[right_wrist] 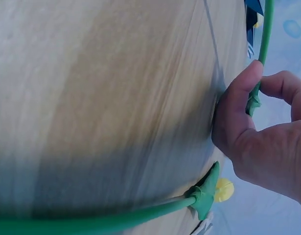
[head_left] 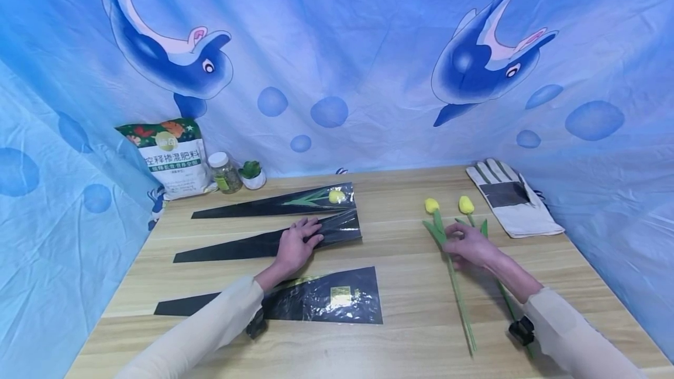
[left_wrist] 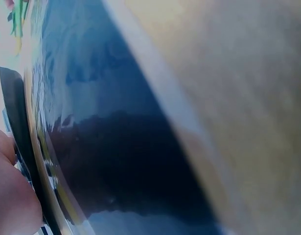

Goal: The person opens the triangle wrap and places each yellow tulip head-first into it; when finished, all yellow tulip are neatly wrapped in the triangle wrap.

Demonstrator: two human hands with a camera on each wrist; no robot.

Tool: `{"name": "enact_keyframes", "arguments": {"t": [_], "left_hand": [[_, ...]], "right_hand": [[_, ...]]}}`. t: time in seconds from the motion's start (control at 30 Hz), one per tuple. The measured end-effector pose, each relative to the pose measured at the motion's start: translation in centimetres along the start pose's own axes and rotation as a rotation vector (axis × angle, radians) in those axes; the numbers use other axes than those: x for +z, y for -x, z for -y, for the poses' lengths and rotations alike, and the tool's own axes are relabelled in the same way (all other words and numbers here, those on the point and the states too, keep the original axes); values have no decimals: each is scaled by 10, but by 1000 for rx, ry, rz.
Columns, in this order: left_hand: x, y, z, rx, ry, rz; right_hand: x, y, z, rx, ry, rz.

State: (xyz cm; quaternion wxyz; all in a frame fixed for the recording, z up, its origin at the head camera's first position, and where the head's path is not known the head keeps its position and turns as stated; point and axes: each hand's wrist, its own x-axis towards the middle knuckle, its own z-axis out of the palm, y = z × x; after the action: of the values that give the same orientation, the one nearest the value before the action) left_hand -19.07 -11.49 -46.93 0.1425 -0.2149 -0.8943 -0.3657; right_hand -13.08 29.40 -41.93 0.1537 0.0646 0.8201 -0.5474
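Observation:
My left hand (head_left: 296, 244) rests on the middle black flower sleeve (head_left: 226, 249), fingers spread over it near its wide end. In the left wrist view, dark film (left_wrist: 116, 122) fills the middle and part of the hand (left_wrist: 13, 191) shows at the lower left. Between thumb and fingertips, my right hand (right_wrist: 267, 142) pinches the green stem of a yellow artificial tulip (head_left: 432, 206), just by its leaves. A second yellow tulip (head_left: 466, 204) lies beside it, its stem passing under my right forearm. The far black sleeve (head_left: 253, 208) has a yellow tulip (head_left: 336, 196) inside.
Nearest me lies another black sleeve (head_left: 316, 303) with a gold square label. At the back left stand a fertilizer bag (head_left: 181, 171), a white-lidded jar (head_left: 225, 175) and a small potted plant (head_left: 253, 175). Work gloves (head_left: 513, 203) lie at the back right. A blue curtain (head_left: 368, 45) hangs behind.

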Motion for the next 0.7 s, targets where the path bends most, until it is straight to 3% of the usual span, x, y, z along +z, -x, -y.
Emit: {"name": "enact_keyframes", "arguments": {"t": [0.3, 0.7], "left_hand": [[-1, 1, 0, 3, 4, -1], [-2, 0, -2, -7, 18, 6]], "right_hand": [[-4, -7, 2, -76, -155, 40], [-11, -15, 29, -143, -328, -24]]}}
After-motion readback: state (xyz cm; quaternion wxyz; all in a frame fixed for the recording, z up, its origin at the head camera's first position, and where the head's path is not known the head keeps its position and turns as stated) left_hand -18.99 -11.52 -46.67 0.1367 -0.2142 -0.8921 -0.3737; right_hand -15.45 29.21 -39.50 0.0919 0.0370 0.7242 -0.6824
